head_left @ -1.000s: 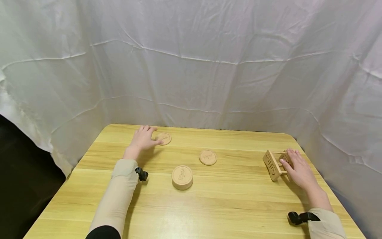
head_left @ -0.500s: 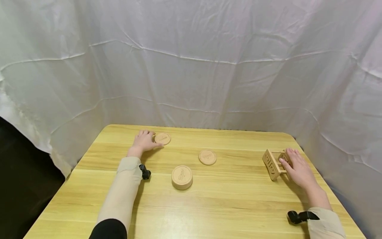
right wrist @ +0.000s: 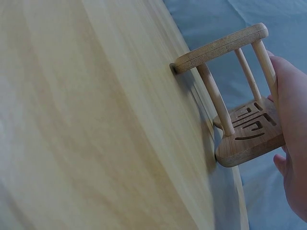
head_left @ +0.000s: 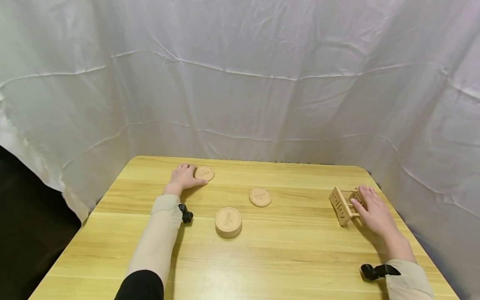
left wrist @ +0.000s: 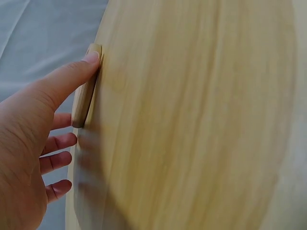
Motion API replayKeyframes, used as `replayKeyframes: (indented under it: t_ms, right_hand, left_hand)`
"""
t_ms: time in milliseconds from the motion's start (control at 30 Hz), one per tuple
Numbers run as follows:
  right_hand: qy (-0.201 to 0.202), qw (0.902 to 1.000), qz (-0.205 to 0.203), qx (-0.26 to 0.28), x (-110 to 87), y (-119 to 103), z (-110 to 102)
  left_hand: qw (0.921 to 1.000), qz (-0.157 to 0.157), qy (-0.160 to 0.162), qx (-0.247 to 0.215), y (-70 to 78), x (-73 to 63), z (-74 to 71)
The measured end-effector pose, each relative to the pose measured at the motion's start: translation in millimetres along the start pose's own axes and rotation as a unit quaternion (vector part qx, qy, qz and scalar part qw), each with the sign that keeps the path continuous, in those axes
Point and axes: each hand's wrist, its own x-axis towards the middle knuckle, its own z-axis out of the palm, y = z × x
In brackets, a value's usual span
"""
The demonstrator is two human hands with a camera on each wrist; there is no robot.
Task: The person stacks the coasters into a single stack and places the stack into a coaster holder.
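In the head view, a flat round wooden coaster (head_left: pixel 204 173) lies near the table's far left. My left hand (head_left: pixel 183 177) pinches it from the left, thumb at the near rim and index finger at the far side; the left wrist view shows the coaster (left wrist: pixel 87 96) edge-on beneath the thumb, other fingers spread. At the far right, my right hand (head_left: pixel 378 214) holds a slatted wooden coaster holder (head_left: pixel 341 207) with carved end panels and round rods. In the right wrist view, the holder (right wrist: pixel 254 129) stands on the table, with part of my hand hidden behind it.
Nearer the front stands a stack of coasters (head_left: pixel 228 223). Another single coaster (head_left: pixel 260 197) lies right of centre, between the stack and the holder. The wooden table (head_left: pixel 285 258) has a white curtain (head_left: pixel 240 104) behind and along its sides.
My left hand has lowered and drawn in around the far left coaster, its thumb and index finger closing to the rim. The right hand and holder have not moved.
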Motion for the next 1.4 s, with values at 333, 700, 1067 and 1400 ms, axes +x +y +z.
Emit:
replayKeyframes:
  t_ms: [333, 700, 1067, 1400]
  right_hand:
    - [-0.002, 1.0, 0.005, 0.002, -2.7, 1.2, 0.3]
    - [-0.003, 0.9999, 0.01, 0.002, -4.4, 0.6, -3.5]
    - [-0.004, 0.9999, 0.01, 0.0, -4.2, -1.7, -3.0]
    - [-0.005, 0.9999, 0.013, 0.002, -2.7, -0.4, -3.7]
  left_hand:
    - [0.9998, -0.004, -0.006, -0.018, 1.7, 2.4, 3.1]
    - [0.9995, 0.002, 0.002, -0.031, 4.7, 4.4, 4.1]
    - [0.9998, -0.002, 0.006, -0.018, 4.8, 3.3, 4.8]
    - [0.9996, 0.007, 0.022, -0.015, 6.1, -0.7, 0.2]
